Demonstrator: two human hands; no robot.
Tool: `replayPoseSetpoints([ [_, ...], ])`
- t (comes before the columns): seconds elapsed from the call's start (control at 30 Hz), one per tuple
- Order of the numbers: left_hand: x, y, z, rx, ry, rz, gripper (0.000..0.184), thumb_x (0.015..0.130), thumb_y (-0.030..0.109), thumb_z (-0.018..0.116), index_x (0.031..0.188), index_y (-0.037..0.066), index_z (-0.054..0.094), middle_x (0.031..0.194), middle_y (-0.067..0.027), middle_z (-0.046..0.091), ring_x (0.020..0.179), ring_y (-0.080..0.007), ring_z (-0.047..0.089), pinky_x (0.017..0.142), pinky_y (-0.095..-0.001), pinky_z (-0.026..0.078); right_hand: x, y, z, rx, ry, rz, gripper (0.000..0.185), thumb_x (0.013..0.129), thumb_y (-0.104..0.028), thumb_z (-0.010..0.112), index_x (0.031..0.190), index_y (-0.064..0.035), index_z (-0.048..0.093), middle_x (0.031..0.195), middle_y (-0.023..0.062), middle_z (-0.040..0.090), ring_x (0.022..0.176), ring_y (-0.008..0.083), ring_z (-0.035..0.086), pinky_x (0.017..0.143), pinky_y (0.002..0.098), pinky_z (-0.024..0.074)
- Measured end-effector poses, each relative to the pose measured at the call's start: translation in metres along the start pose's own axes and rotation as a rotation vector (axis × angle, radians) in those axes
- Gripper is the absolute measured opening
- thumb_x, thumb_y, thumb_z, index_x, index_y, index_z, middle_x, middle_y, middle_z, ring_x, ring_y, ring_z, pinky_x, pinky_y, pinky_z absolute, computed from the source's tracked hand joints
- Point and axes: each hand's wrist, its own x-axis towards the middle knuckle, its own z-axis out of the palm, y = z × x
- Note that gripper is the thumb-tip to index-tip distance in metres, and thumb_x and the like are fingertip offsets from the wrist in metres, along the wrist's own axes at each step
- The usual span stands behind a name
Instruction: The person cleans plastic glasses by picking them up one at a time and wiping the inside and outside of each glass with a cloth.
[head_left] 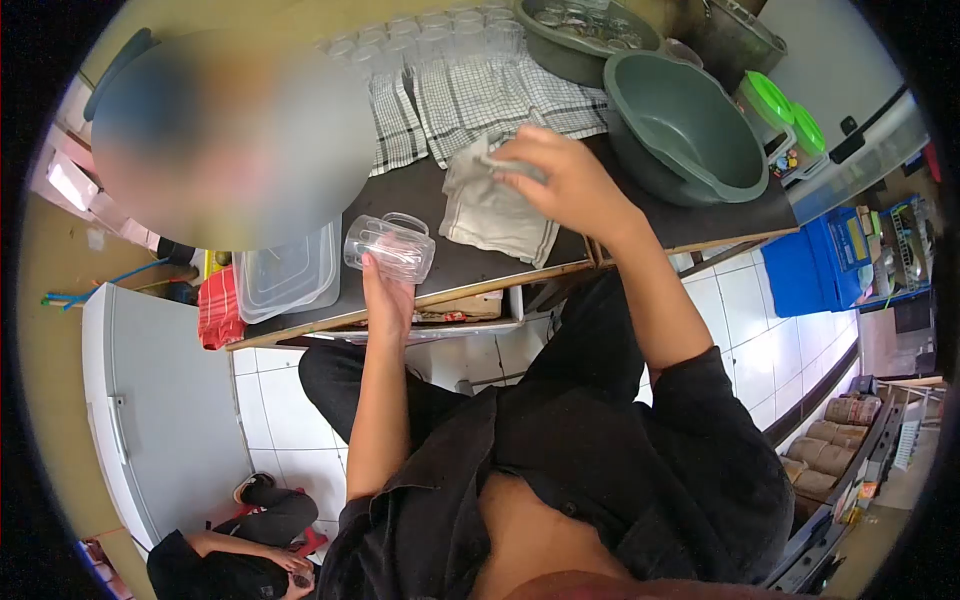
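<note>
My left hand (385, 298) is wrapped round a clear glass mug (412, 262), held tilted on its side above the front edge of the dark table. The mug's handle shows on its far side. To the right, my right hand (572, 185) pinches the upper part of a pale grey cloth (490, 222) between thumb and fingers. The rest of the cloth spreads down over the table top, apart from the mug. Behind it lie checked towels (470, 105), with rows of clear glasses (400, 45) standing along their far side.
An empty green basin (690, 130) stands at the right, near another basin (560, 55) containing glassware. Clear plastic containers (290, 270) and a red cloth (220, 305) lie at the left. A person in dark clothes (215, 570) sits low at the bottom left, holding something.
</note>
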Motion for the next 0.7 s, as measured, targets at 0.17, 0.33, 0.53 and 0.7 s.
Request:
replayPoseSetpoints([
  [0.17,0.001,-0.004,-0.003,0.022,0.003,0.021,0.079,0.11,0.061,0.046,0.156,-0.003,0.045,0.156,-0.0154,0.052,0.145,-0.0298,0.05,0.126,-0.046,0.035,0.002,0.039,0.023,0.039,-0.08,0.079,0.025,0.097,-0.017,0.073,0.116,-0.0015,0.073,0.108,0.0164,0.073,0.098,0.0373,0.07,0.083,0.0412,0.0552],
  [0.33,0.007,-0.006,-0.011,0.089,-0.048,0.015,0.085,0.109,0.069,0.042,0.157,-0.002,0.045,0.157,-0.0148,0.051,0.148,-0.0304,0.045,0.127,-0.0469,0.031,0.013,0.097,0.034,-0.132,0.096,-0.006,0.029,0.098,-0.025,0.072,0.117,-0.0027,0.074,0.109,0.0146,0.074,0.1,0.0378,0.07,0.087,0.042,0.0547],
  [0.53,0.006,-0.01,-0.013,0.057,0.043,0.024,0.083,0.107,0.069,0.047,0.156,0.002,0.047,0.154,-0.0114,0.054,0.141,-0.0273,0.052,0.124,-0.0463,0.036,0.028,-0.054,-0.001,0.55,0.065,-0.035,0.041,0.101,-0.039,0.073,0.124,-0.0052,0.072,0.103,0.0092,0.071,0.09,0.0207,0.067,0.084,0.0356,0.0518],
  [0.7,0.003,0.005,0.018,0.271,0.037,0.015,0.074,0.11,0.061,0.049,0.157,0.003,0.044,0.155,-0.0122,0.055,0.144,-0.0288,0.051,0.121,-0.0479,0.043,0.02,-0.169,-0.01,2.1,-0.114,-0.158,0.07,0.111,-0.058,0.046,0.112,0.0061,0.072,0.096,0.0121,0.071,0.076,0.0143,0.058,0.07,0.0285,0.0494],
])
